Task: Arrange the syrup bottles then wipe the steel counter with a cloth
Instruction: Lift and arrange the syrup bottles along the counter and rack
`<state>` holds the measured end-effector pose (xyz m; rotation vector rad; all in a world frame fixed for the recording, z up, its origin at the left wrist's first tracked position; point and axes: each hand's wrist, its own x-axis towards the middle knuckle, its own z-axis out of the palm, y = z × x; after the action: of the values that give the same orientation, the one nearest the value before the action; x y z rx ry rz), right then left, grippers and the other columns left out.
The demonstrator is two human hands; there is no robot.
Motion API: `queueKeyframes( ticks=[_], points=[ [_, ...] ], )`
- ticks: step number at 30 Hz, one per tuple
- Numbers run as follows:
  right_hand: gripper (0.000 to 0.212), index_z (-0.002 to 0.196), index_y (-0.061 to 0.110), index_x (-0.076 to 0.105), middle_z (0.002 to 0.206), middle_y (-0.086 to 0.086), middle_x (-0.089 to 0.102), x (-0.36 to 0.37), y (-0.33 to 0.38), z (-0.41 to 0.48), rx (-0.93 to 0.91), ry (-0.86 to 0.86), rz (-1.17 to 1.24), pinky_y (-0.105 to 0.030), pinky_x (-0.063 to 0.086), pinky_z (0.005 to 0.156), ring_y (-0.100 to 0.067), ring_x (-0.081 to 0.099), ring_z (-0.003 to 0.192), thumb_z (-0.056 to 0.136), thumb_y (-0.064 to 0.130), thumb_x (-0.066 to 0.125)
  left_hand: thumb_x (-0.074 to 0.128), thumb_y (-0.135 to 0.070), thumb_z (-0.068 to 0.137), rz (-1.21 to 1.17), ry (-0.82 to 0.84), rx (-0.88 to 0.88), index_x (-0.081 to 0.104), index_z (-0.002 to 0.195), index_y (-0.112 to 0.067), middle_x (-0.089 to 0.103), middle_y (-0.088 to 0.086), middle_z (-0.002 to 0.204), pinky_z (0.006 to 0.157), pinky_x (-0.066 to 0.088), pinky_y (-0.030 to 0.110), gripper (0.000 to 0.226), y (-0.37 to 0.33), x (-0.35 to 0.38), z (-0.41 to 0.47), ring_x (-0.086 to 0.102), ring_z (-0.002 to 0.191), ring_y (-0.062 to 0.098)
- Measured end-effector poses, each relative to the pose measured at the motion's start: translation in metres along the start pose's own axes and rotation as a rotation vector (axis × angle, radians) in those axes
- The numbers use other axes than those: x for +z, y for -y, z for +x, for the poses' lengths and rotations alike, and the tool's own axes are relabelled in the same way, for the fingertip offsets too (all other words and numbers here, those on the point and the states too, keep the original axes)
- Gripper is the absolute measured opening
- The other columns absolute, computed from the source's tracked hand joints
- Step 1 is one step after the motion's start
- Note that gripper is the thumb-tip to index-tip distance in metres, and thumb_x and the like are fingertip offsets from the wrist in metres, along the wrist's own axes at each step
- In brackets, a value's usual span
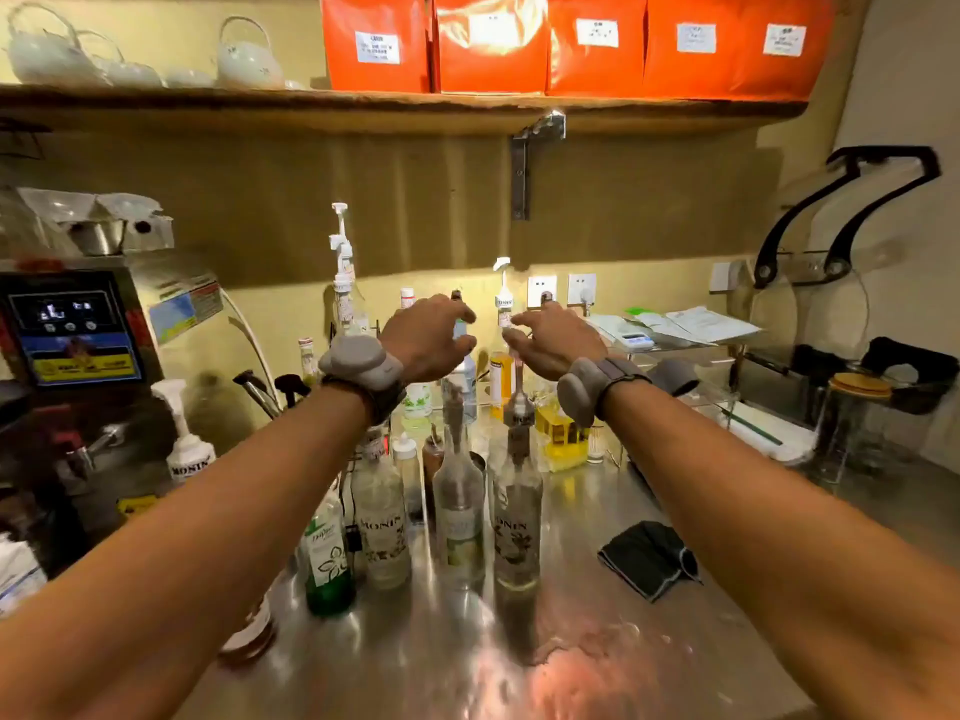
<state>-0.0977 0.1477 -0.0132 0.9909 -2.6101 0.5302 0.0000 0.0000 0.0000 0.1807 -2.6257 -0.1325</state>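
Note:
Several syrup bottles stand on the steel counter (571, 641). In the front row are a green bottle (328, 558), a clear Monin bottle (383, 527), a bottle with a pourer (460, 517) and another Monin bottle (517, 527). My left hand (423, 337) reaches to the back row, its fingers curled around the neck of a clear bottle (464, 376). My right hand (556, 337) pinches the neck of a yellow pump bottle (503, 379) at the back. A dark folded cloth (649, 558) lies on the counter to the right.
A machine with a lit screen (78, 330) fills the left side, with a white Monin pump bottle (189, 454) in front. A tall pump bottle (343, 283) stands by the wall. A glass jar (852, 423) and a tray with papers (691, 324) sit at the right. A shelf (415, 109) hangs overhead.

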Motion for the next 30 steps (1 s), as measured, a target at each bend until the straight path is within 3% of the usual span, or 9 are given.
queueKeyframes(
  ticks=[5, 9, 13, 18, 21, 24, 27, 30],
  points=[
    [0.046, 0.103, 0.01, 0.068, 0.108, -0.014, 0.068, 0.016, 0.004, 0.025, 0.053, 0.079, 0.041, -0.038, 0.053, 0.082, -0.031, 0.063, 0.096, 0.094, 0.048, 0.043, 0.052, -0.029, 0.094, -0.012, 0.133, 0.021, 0.053, 0.132, -0.018, 0.051, 0.005, 0.141, 0.106, 0.039, 0.039, 0.039, 0.017, 0.026, 0.034, 0.046, 0.13, 0.025],
    [0.027, 0.106, 0.008, 0.062, 0.106, -0.014, 0.068, 0.017, 0.005, 0.026, 0.053, 0.073, 0.1, -0.033, 0.052, 0.076, -0.028, 0.064, 0.094, 0.086, 0.027, 0.063, 0.053, -0.029, 0.094, -0.035, 0.174, 0.032, 0.054, 0.132, -0.018, 0.054, 0.005, 0.139, 0.104, 0.042, 0.041, 0.039, 0.012, 0.04, 0.039, 0.05, 0.127, 0.025],
    [0.023, 0.1, 0.001, 0.068, 0.102, -0.016, 0.069, 0.01, 0.003, 0.023, 0.019, 0.074, 0.188, -0.036, 0.056, 0.08, -0.027, 0.066, 0.088, 0.079, 0.009, 0.07, 0.057, -0.031, 0.091, -0.057, 0.221, 0.052, 0.054, 0.132, -0.018, 0.058, 0.004, 0.135, 0.102, 0.045, 0.041, 0.043, 0.002, 0.048, 0.04, 0.054, 0.123, 0.024],
    [0.02, 0.089, 0.006, 0.071, 0.086, -0.009, 0.07, -0.004, 0.001, 0.024, 0.009, -0.048, 0.28, -0.025, 0.051, 0.068, -0.017, 0.062, 0.074, 0.073, 0.017, 0.076, 0.065, -0.033, 0.087, -0.155, 0.349, 0.053, 0.06, 0.126, -0.011, 0.063, 0.008, 0.127, 0.097, 0.049, 0.04, 0.046, -0.01, 0.045, 0.043, 0.06, 0.114, 0.025],
    [0.014, 0.082, 0.01, 0.071, 0.074, -0.002, 0.066, -0.031, 0.006, 0.026, 0.026, -0.105, 0.323, -0.02, 0.05, 0.055, -0.012, 0.059, 0.061, 0.07, 0.016, 0.075, 0.064, -0.025, 0.088, -0.282, 0.355, 0.077, 0.065, 0.098, -0.003, 0.068, 0.012, 0.104, 0.081, 0.05, 0.038, 0.024, -0.023, 0.04, 0.051, 0.062, 0.095, 0.028],
    [0.009, 0.079, 0.011, 0.07, 0.065, 0.0, 0.064, -0.046, 0.006, 0.027, 0.038, -0.085, 0.37, -0.018, 0.05, 0.047, -0.011, 0.059, 0.054, 0.073, 0.014, 0.075, 0.06, -0.018, 0.089, -0.363, 0.313, 0.09, 0.066, 0.093, 0.005, 0.068, 0.02, 0.096, 0.077, 0.05, 0.041, 0.024, -0.031, 0.04, 0.055, 0.059, 0.082, 0.028],
    [0.014, 0.083, 0.009, 0.071, 0.066, -0.001, 0.065, -0.056, 0.002, 0.028, 0.065, -0.151, 0.453, -0.014, 0.042, 0.037, -0.009, 0.056, 0.047, 0.078, 0.022, 0.075, 0.056, -0.008, 0.092, -0.483, 0.285, 0.105, 0.066, 0.089, 0.004, 0.066, 0.013, 0.091, 0.073, 0.048, 0.034, 0.017, -0.039, 0.029, 0.06, 0.058, 0.081, 0.022],
    [0.03, 0.087, 0.0, 0.069, 0.082, -0.016, 0.072, -0.062, -0.011, 0.032, 0.162, -0.281, 0.637, -0.021, 0.045, 0.038, -0.017, 0.057, 0.048, 0.089, 0.028, 0.059, 0.05, -0.006, 0.095, -0.558, 0.265, 0.09, 0.068, 0.1, 0.004, 0.066, 0.01, 0.096, 0.076, 0.053, 0.028, 0.021, -0.044, 0.014, 0.067, 0.061, 0.085, 0.021]
  ],
)
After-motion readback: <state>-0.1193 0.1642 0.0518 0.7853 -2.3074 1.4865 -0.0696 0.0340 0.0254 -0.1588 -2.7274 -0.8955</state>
